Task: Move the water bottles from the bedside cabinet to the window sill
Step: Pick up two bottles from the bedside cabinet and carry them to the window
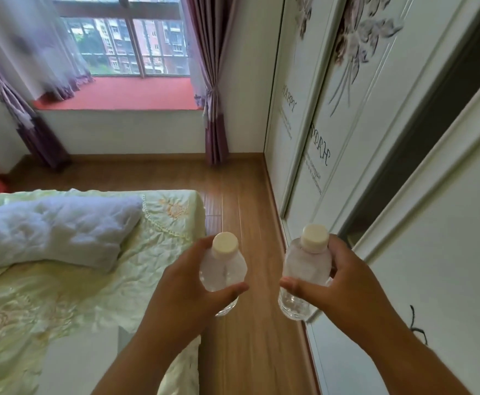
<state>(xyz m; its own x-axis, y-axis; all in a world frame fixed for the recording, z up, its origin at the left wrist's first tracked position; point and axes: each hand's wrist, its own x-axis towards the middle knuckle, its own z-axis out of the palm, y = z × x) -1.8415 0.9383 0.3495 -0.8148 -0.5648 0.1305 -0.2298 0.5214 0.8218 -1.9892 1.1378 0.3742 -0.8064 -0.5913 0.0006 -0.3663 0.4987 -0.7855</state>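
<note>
I hold two clear water bottles with cream caps, upright, over the wooden floor. My left hand (184, 292) is wrapped around the left bottle (223, 269). My right hand (344, 289) grips the right bottle (307, 266). The window sill (125, 95), covered in red, lies far ahead under the window, with nothing on its visible part. The bedside cabinet is not in view.
A bed (62, 275) with a pale green cover and a white pillow (50, 226) fills the left. A white wardrobe (375, 138) runs along the right. A strip of wooden floor (239, 195) leads between them to the sill. Purple curtains (213, 81) hang at both sides of the window.
</note>
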